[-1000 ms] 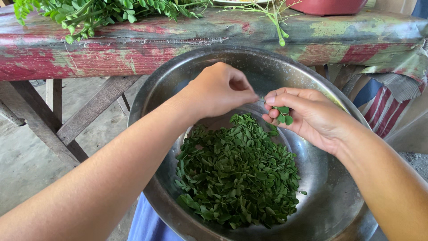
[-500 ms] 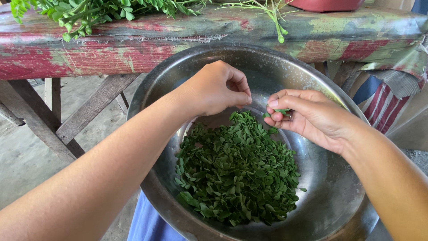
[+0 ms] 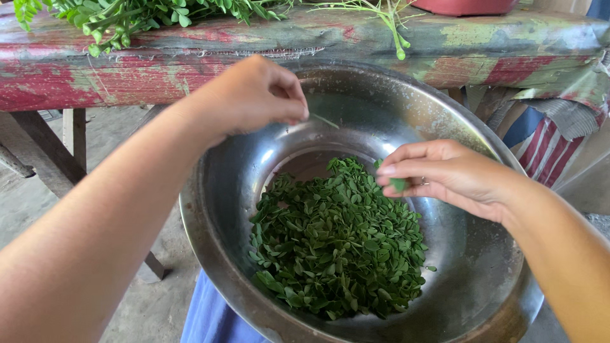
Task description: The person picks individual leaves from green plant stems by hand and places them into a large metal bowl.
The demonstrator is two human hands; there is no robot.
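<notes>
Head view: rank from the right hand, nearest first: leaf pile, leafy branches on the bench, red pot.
1. Leaf pile, just below and left of the right hand, in the metal bowl.
2. Red pot, top edge, above.
3. Leafy branches, top left.

Both of your forearms are bare from the bottom of the view to the wrists; no sleeve, cuff, watch or bracelet shows on either. Your left hand [image 3: 251,95] wears no ring that can be seen, and its nails are hidden. Your right hand [image 3: 445,174] carries a thin, pale metal ring [image 3: 422,181] on one finger, only partly visible. The nails that show on your right hand are short and unpainted. Below your left forearm a patch of your light blue garment [image 3: 213,317] shows, plain and without pattern.
</notes>
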